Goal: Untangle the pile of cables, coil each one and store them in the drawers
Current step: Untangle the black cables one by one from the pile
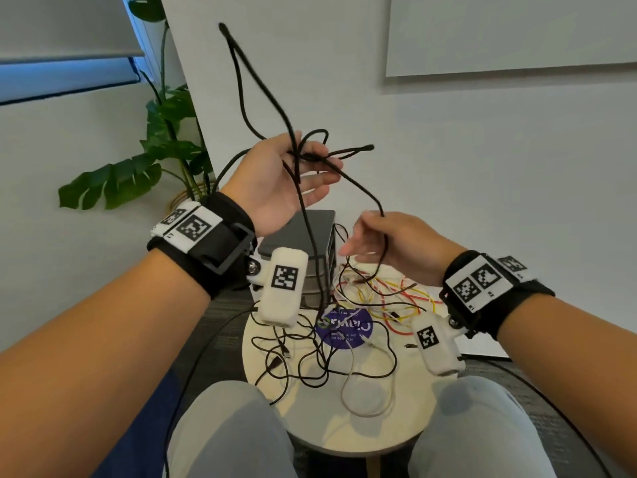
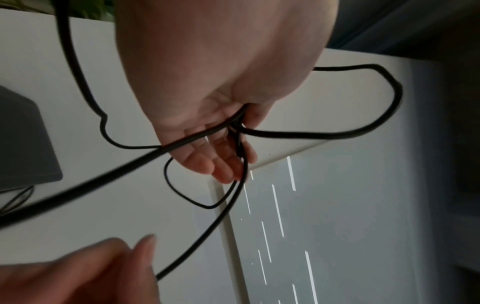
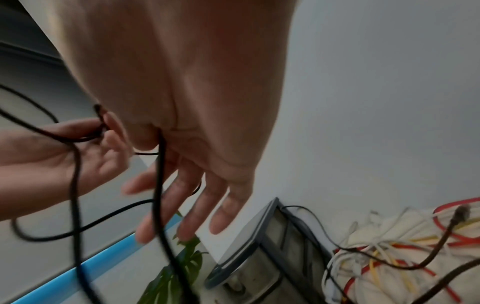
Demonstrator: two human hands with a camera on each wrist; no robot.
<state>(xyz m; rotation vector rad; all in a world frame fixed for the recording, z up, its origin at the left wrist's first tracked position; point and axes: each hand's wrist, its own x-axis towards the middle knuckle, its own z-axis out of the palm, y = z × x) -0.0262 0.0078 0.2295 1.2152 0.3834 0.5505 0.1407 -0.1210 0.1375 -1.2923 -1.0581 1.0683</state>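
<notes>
My left hand (image 1: 293,174) is raised above the table and pinches several loops of a thick black cable (image 1: 241,98) between thumb and fingers (image 2: 228,164). One loop stands high above the hand. From there the black cable (image 2: 337,134) runs down to my right hand (image 1: 386,243), lower and to the right. There my thumb holds the black cable (image 3: 158,185) against the palm while the fingers (image 3: 221,216) stay straight. Below it, the cable drops into the tangled pile (image 1: 379,305) of black, white, red and yellow cables. The grey drawer unit (image 1: 310,232) stands behind the pile, its drawers facing right.
The small round white table (image 1: 344,429) sits between my knees, with a purple round sticker (image 1: 344,329) in its middle. A potted leafy plant (image 1: 155,150) stands at the back left against the wall. Thin black cables trail off the table's left edge to the floor.
</notes>
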